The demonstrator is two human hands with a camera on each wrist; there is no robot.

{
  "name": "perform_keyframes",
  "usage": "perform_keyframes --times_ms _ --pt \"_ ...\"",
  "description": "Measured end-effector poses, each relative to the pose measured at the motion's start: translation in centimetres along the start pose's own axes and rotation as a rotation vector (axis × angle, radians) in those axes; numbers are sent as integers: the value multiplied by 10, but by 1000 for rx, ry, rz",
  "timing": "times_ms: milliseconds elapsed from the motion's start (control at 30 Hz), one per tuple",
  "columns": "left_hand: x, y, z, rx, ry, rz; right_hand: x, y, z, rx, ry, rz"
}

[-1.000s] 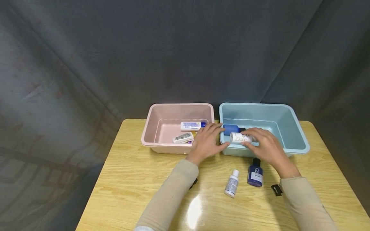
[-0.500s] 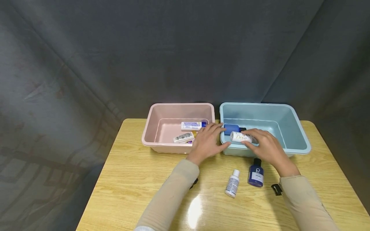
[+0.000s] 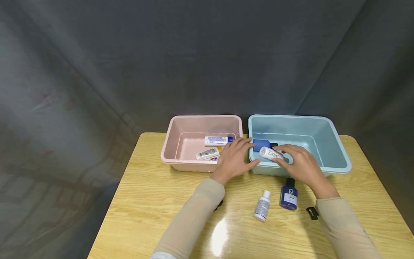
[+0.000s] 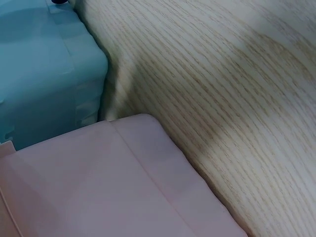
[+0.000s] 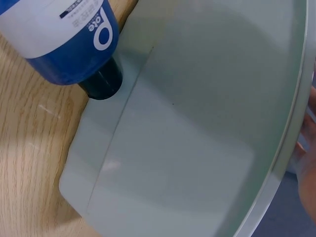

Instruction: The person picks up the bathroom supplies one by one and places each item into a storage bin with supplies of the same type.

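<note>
My right hand (image 3: 299, 163) pinches a small white Dove bottle (image 3: 269, 153) over the front left part of the light blue bin (image 3: 334, 144). The bottle lies tilted, its lettering facing up. Beneath and behind it, a blue bottle with a black cap (image 3: 260, 144) lies in that bin. My left hand (image 3: 233, 158) spreads its fingers across the neighbouring rims of the pink bin (image 3: 184, 162) and the blue bin, fingertips right at the blue rim, holding nothing. At the edge of the right wrist view, part of the right hand (image 5: 308, 163) shows beyond the bin's rim.
Several white tubes and bottles, one a blue-capped tube (image 3: 216, 141), lie in the pink bin. On the wooden table (image 3: 145, 208) are a white bottle (image 3: 262, 207), a dark blue bottle (image 3: 289, 196) close to the blue bin, and a small black object (image 3: 312, 213). Dark curtain hangs behind.
The white Dove bottle has turned and tilted in my right hand, its lettering shifting. My left hand keeps its place at the rims. The head view has shifted slightly.
</note>
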State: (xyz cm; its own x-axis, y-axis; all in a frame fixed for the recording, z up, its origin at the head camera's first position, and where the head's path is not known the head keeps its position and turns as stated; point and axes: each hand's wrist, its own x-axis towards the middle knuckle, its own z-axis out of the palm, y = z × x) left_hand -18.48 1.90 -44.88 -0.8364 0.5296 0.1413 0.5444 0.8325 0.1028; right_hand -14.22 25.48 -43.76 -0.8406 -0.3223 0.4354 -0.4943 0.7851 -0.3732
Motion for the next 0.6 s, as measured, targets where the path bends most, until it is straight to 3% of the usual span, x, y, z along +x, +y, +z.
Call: perform_keyframes --times_ms 267,600 --pt "0 1 1 -3 8 3 -2 1 -1 16 29 -29" --pt "1 2 0 1 6 1 -6 -13 -5 27 135 -86"
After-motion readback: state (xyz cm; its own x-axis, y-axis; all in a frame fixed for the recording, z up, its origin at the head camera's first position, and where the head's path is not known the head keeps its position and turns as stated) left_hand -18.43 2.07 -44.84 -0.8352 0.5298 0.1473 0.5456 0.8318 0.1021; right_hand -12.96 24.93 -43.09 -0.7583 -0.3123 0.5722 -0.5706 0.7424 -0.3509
